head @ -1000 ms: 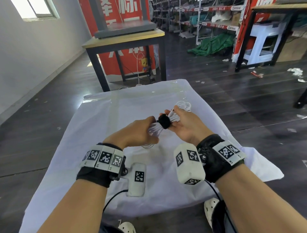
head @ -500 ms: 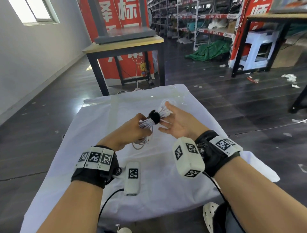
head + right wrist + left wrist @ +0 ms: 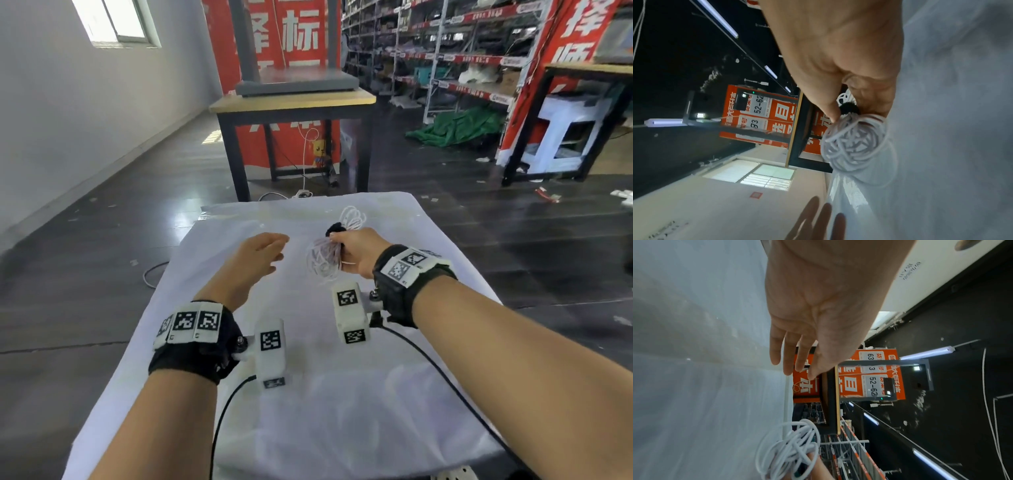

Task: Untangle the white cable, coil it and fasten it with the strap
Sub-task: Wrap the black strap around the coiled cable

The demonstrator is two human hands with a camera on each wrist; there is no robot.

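Note:
The white cable (image 3: 325, 257) is a coiled bundle, bound round its middle by a black strap (image 3: 335, 229). My right hand (image 3: 356, 251) grips the bundle beside the strap and holds it above the white-covered table (image 3: 342, 394). In the right wrist view the thumb and fingers pinch the cable (image 3: 855, 142) just below the strap (image 3: 849, 108). My left hand (image 3: 262, 251) hovers to the left of the bundle, fingers straight and apart, holding nothing. The left wrist view shows its bare palm (image 3: 818, 318), with the cable's loops (image 3: 789, 449) at the bottom edge.
A wooden-topped table with black legs (image 3: 291, 102) stands just past the far edge of my table. Red banners, shelving (image 3: 462, 68) and a green cloth heap (image 3: 455, 126) lie beyond. A thin cable (image 3: 154, 270) lies on the dark floor at the left.
My left hand has let go of the bundle and moved off to the left, fingers straightened. My right hand, open under the bundle before, now grips it alone, further right.

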